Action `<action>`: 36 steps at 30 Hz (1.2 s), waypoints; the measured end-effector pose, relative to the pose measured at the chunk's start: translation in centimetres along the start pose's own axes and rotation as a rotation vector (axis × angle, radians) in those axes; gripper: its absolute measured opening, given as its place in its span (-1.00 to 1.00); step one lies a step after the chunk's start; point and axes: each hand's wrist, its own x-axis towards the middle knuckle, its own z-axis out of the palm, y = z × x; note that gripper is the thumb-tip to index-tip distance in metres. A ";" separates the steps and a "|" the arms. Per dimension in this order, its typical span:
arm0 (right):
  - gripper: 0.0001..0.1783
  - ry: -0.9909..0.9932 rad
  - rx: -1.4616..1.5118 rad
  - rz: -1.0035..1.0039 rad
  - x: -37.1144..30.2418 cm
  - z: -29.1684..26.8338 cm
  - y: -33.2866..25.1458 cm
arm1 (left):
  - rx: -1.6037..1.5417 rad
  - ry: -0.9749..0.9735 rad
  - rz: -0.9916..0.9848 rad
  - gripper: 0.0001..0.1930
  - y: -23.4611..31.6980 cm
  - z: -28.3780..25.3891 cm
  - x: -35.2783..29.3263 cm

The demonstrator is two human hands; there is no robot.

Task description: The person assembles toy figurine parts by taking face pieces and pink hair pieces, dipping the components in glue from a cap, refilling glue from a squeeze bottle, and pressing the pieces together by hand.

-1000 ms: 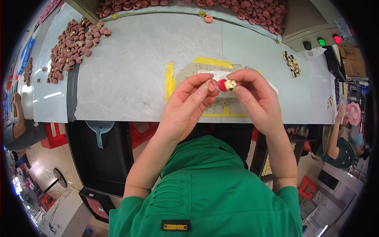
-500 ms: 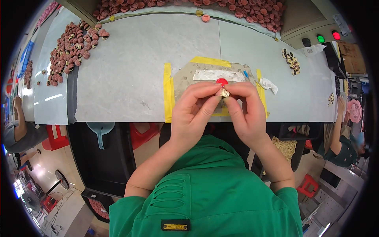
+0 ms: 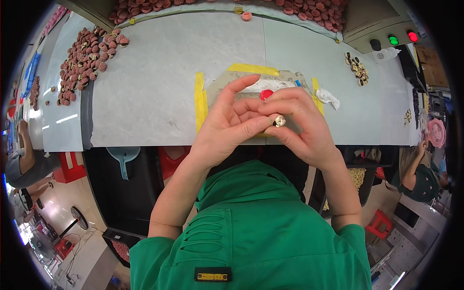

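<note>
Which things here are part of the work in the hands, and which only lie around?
In use:
- small pale round part, pinched between left hand and right hand
- red cap on the taped mat beyond the fingers

Lying about:
- heap of reddish parts at far left
- small pile of pale parts
- white scrap
- blue scoop under the table

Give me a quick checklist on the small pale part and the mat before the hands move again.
1. Small pale part pinched between left hand and right hand: ok.
2. Part held above the table edge, not resting on it: ok.
3. Red cap lying on the taped mat, apart from the hands: ok.
4. Part's orientation: cannot tell, too small.
5. White scrap beside the mat, clear of the hands: ok.
</note>
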 end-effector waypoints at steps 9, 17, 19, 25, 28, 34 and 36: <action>-0.79 -0.061 -0.095 -0.078 -0.6 -1.5 0.4 | 0.367 -0.033 -0.036 -0.34 0.6 2.7 -0.2; -0.65 -0.008 0.178 0.107 -4.0 -2.3 0.9 | -0.132 -0.069 -0.250 -0.47 -1.1 4.1 0.3; -0.66 0.006 0.196 0.148 -5.1 -2.0 1.3 | -0.086 -0.038 -0.258 -0.48 -1.6 4.7 0.4; -0.72 0.067 0.256 0.184 -5.9 -1.5 2.1 | 0.004 -0.001 -0.271 -0.51 -2.4 5.1 0.8; -0.73 0.075 0.270 0.187 -5.9 -1.3 2.3 | 0.026 0.028 -0.284 -0.52 -2.6 5.1 0.9; -0.76 0.097 0.244 0.151 -5.9 -1.1 3.0 | 0.058 0.060 -0.280 -0.54 -2.9 5.5 1.5; -0.77 0.104 0.234 0.138 -5.9 -1.2 3.1 | 0.066 0.072 -0.271 -0.55 -3.1 5.5 1.5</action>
